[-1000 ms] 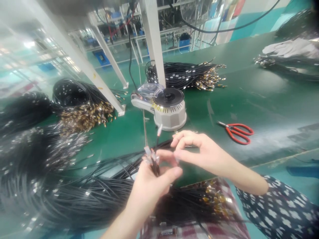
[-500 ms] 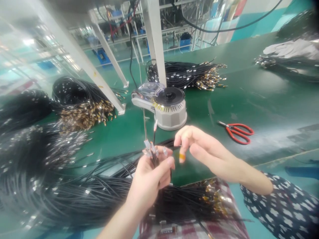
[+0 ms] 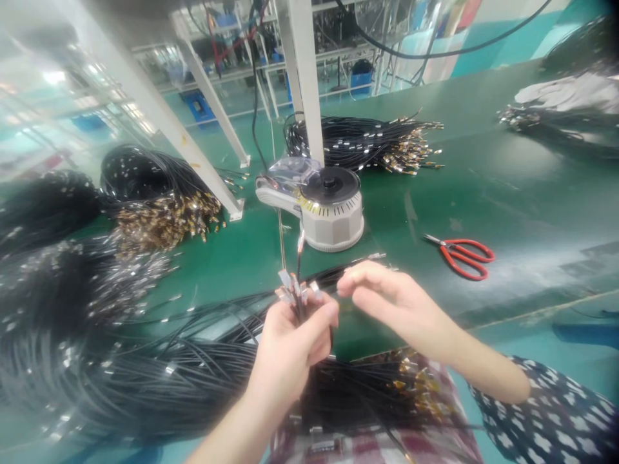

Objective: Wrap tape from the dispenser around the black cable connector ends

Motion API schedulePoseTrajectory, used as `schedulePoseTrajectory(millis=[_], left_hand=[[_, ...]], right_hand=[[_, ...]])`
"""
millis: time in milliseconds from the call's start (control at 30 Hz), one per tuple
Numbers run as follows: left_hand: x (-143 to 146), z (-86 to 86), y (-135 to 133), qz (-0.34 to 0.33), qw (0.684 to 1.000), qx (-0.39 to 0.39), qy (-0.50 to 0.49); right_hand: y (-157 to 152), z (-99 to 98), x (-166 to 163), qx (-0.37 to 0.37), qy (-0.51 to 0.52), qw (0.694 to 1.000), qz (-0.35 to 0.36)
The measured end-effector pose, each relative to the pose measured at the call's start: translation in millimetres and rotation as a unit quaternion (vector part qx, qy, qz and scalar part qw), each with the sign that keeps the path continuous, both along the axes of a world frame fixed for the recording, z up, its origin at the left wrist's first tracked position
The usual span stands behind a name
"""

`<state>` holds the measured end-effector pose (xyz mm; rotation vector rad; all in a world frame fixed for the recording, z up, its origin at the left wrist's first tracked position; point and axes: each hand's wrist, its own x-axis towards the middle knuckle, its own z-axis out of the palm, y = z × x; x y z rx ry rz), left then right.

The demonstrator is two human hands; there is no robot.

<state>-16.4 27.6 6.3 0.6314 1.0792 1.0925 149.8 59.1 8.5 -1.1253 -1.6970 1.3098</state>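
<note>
My left hand (image 3: 290,345) is closed round a small bunch of thin black wires (image 3: 296,298) held upright, their metal terminals sticking out above my fingers. One wire end stands higher than the others. My right hand (image 3: 387,299) hovers just right of the bunch, fingers curled together near the terminals; what it pinches, if anything, is hidden. Below both hands a thick bundle of black wires (image 3: 159,380) with brass terminals lies across my lap and the green table edge.
A grey tape dispenser (image 3: 329,209) stands just behind my hands. Red-handled scissors (image 3: 461,254) lie to the right on the green table (image 3: 507,187). More wire bundles sit at the left (image 3: 159,206), back centre (image 3: 367,145) and far right (image 3: 556,116). White frame posts (image 3: 304,77) rise behind.
My right hand, raised and apart from the bunch half a second ago, has dropped and closed in beside the terminals. The left hand holds the wires nearly still.
</note>
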Motion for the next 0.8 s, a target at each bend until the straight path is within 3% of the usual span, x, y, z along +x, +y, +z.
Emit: schedulePoseTrajectory(millis=[233,800], left_hand=[[0,-1.3,-2,-0.021,1.000,0.016,0.003],[2,-3.3,-4,-0.035,0.998,0.038,0.030]], right_hand=[[-2,5.8,3,0.006,0.000,0.999,-0.046],[6,13.8,-1,-0.029,0.006,0.999,0.014]])
